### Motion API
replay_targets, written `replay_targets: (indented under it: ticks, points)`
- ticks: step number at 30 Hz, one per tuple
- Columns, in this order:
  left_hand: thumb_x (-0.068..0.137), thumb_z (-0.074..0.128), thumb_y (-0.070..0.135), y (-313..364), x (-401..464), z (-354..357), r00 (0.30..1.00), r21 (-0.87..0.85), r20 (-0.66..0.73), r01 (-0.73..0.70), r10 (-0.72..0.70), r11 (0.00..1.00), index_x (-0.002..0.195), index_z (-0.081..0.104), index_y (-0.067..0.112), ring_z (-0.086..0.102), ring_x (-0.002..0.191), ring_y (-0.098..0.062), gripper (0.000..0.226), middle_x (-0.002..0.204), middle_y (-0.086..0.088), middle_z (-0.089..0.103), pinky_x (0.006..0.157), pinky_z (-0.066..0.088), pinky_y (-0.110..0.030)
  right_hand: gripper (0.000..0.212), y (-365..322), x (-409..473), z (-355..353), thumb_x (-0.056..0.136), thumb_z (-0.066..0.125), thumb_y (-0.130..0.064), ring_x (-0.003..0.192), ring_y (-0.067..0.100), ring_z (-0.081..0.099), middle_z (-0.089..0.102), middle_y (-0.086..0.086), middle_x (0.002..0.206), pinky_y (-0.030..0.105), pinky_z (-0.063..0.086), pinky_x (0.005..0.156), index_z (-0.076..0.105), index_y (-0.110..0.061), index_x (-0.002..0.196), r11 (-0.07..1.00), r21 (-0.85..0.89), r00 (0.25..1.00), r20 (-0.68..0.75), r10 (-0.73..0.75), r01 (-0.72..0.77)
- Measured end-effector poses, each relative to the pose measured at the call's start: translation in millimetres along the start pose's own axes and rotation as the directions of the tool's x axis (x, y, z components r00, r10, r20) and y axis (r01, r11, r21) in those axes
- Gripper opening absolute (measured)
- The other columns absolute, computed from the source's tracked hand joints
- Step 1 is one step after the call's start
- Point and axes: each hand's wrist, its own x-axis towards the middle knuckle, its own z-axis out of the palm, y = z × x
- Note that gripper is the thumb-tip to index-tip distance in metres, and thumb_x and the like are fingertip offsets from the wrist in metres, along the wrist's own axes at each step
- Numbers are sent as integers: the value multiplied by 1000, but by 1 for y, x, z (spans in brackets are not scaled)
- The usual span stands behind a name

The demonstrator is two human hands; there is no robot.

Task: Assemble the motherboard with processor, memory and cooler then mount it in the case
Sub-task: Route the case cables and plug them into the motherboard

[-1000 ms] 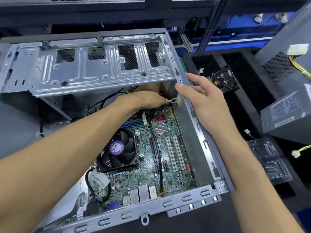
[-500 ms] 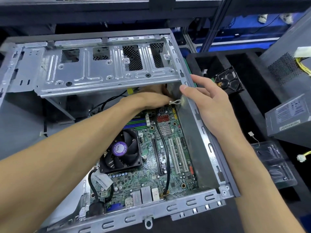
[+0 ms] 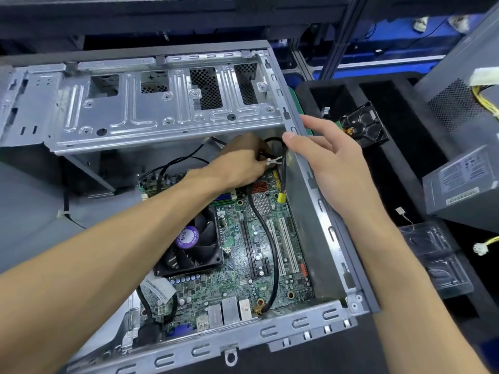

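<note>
The green motherboard (image 3: 237, 268) lies inside the open metal case (image 3: 324, 228), with the black cooler fan (image 3: 193, 248) mounted on it. My left hand (image 3: 240, 163) reaches deep under the drive cage and is closed on a white cable clip (image 3: 273, 161) and black cables. A thin cable with a yellow connector (image 3: 281, 197) hangs down beside it. A thick black cable (image 3: 270, 244) runs across the board to a connector at the near edge. My right hand (image 3: 324, 163) rests on the case's right rim, fingers spread, thumb near the cables.
The silver drive cage (image 3: 162, 103) overhangs the far half of the case. A hard drive (image 3: 361, 125) sits in the black foam tray at right. A power supply (image 3: 464, 184) with yellow wires and a clear plastic shell (image 3: 432, 260) lie further right.
My left hand has drawn the black cables toward the white clip, and the cable with the yellow connector has come into view. My right hand stayed on the rim.
</note>
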Motion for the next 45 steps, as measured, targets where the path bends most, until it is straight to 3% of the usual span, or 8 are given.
replay_targets:
  ticks: [12,17,23,27,31,37,40,45]
  points:
    - [91,66,32,0,2,0,998,96,-15,-54,56,994,113,74,23,68,94,-21,25,109,-3,74,83,56,-32,27,0,-1,-1,89,74,-40,95,2,69,72,-11,108,22,51,80,65,-47,114,1000,3,1000,0,2,-2]
    - [92,63,36,3,6,0,999,146,25,-38,34,989,110,75,26,57,58,-9,24,104,-2,74,66,50,-23,28,-1,-1,-1,88,73,-41,97,2,69,71,-12,109,20,50,77,65,-47,115,1000,0,1000,2,7,-7]
    - [93,60,24,0,8,-4,974,-185,75,224,-214,957,109,75,15,59,39,-10,24,80,-1,69,42,46,-19,27,-1,-1,-1,88,74,-41,96,5,70,72,-10,109,23,51,79,66,-47,113,1000,6,1000,-3,5,-5]
    - [89,70,42,7,10,-2,941,-334,86,337,-328,880,107,73,9,55,62,-18,38,87,-9,72,51,44,-23,30,1,0,0,87,75,-41,98,10,71,72,-7,111,32,55,86,68,-44,116,1000,10,1000,-9,12,-12]
    - [97,58,44,13,13,-3,933,-200,169,349,-319,915,117,67,8,51,77,-18,42,92,-8,61,66,45,-30,30,3,1,-1,86,75,-41,98,9,71,72,-7,110,27,53,82,68,-45,115,1000,20,1000,-8,10,-10]
    - [99,51,40,18,13,-6,956,-15,101,279,-276,960,113,68,10,66,105,-31,37,113,-16,68,89,54,-39,24,1,1,-1,88,75,-39,93,6,71,73,-7,107,14,52,69,67,-48,109,1000,24,1000,-1,-6,6]
    - [96,54,33,18,9,-5,964,-14,51,262,-261,965,101,68,8,64,105,-37,29,109,-20,67,87,55,-41,27,1,1,0,87,74,-41,94,5,70,72,-9,109,15,49,70,66,-47,112,1000,13,1000,-4,-4,4]
    - [93,55,21,15,-9,-11,986,8,29,166,-167,986,111,74,21,66,97,-27,26,109,-8,71,86,56,-34,29,-1,0,0,88,74,-38,96,2,68,71,-9,110,7,45,69,65,-45,114,1000,19,1000,-5,-15,15]
